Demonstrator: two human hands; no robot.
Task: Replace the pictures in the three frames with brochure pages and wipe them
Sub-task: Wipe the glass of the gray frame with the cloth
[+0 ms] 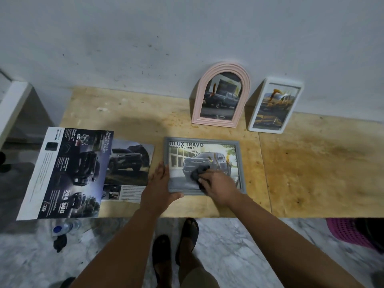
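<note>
Grey scuffed wall (pixel 145 38) behind a worn plywood table (pixel 311 163), stained in patches; marbled floor (pixel 239 246) below the near edge.

Open brochure (pixel 68 173) lies flat on the table's left end, its corner overhanging the edge; a loose brochure page (pixel 128 169) beside it, partly tucked under it, showing a dark truck.

Grey frame (pixel 204 166) lies flat near the front edge, centre, holding a page headed "HILUX TRAVO". Left hand (pixel 161 183) rests along the frame's left edge, fingers straight, thumb hooked along the bottom edge, bracing it. Right hand (pixel 216 186) is on the glass at the lower right, fingers curled round a dark cloth (pixel 198 170) pressed against the truck picture. The hands are apart, one at each side of the frame.

Pink arched frame (pixel 221 96) leans upright against the wall behind the grey frame; white frame (pixel 275 104) leans just beside it, to the right. Both carry truck pages.

On the floor: pink basket (pixel 349 233) at right, plastic bottle (pixel 66 226) at left, a small dark object (pixel 60 243) near it, unclear. Sandalled feet (pixel 176 246) below the table edge.
</note>
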